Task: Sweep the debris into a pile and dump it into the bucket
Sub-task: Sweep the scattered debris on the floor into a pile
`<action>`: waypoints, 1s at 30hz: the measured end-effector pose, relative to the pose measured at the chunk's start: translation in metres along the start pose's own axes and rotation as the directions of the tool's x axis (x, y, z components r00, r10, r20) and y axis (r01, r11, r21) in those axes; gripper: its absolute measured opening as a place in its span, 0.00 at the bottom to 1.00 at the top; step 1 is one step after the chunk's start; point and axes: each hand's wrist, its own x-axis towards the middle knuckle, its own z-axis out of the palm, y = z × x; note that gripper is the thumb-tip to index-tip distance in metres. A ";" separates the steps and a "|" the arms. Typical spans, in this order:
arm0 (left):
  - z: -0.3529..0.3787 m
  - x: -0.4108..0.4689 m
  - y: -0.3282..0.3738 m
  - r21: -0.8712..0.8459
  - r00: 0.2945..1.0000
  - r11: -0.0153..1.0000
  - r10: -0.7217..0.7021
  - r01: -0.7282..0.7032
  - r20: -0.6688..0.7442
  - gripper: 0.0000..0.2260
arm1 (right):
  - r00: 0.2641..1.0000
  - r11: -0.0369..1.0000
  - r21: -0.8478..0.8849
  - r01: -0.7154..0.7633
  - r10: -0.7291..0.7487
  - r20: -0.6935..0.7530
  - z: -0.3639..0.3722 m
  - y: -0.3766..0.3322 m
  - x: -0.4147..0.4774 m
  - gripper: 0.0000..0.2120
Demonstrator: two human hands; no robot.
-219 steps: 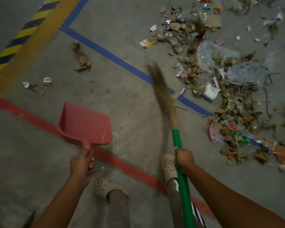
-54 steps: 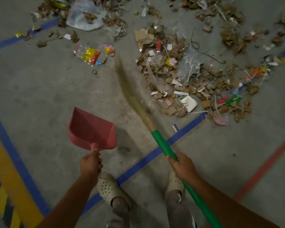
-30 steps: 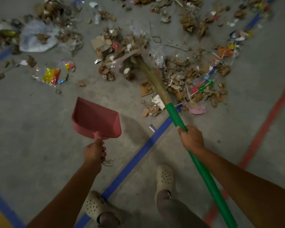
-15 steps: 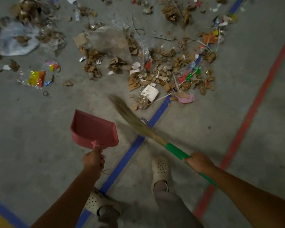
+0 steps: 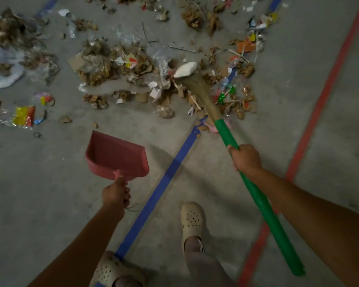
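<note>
Debris [image 5: 120, 67] of torn cardboard, dry leaves, clear plastic and wrappers lies spread over the far half of the concrete floor. My right hand [image 5: 246, 158] grips the green handle of a broom [image 5: 226, 133]; its straw head [image 5: 197, 85] is down in the debris, against a white scrap [image 5: 184, 69]. My left hand [image 5: 115, 194] holds the stub handle of a red dustpan [image 5: 116, 157], which hangs empty above the floor, short of the debris. No bucket is in view.
A blue tape line [image 5: 160, 193] runs diagonally between my feet toward the debris, and a red tape line [image 5: 311, 129] runs along the right. My feet in pale perforated clogs [image 5: 192, 219] stand at the bottom. A yellow-red wrapper [image 5: 24, 116] lies apart at left.
The broom head has swung from the bare floor near the dustpan forward and right into the debris, pushing a white scrap. The dustpan has stayed in my left hand.
</note>
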 end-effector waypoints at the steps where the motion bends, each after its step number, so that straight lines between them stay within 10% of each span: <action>1: 0.007 -0.003 0.007 0.004 1.000 1.000 0.014 -0.014 0.005 0.16 | 1.000 1.000 -0.016 0.020 -0.021 -0.009 -0.004 -0.001 -0.004 0.19; 13: 0.074 -0.021 0.066 0.054 0.991 0.993 0.096 -0.102 0.098 0.16 | 0.996 0.985 0.161 -0.067 0.076 -0.050 -0.009 0.042 -0.029 0.21; 21: 0.101 0.005 0.067 0.191 0.983 0.975 0.086 -0.117 0.162 0.04 | 0.921 0.682 0.619 -0.391 0.283 0.269 0.008 0.078 -0.028 0.04; 30: 0.101 0.049 0.101 0.237 0.977 0.970 0.009 -0.060 0.212 0.05 | 0.825 0.601 0.630 -0.491 0.552 0.117 0.051 0.058 -0.055 0.09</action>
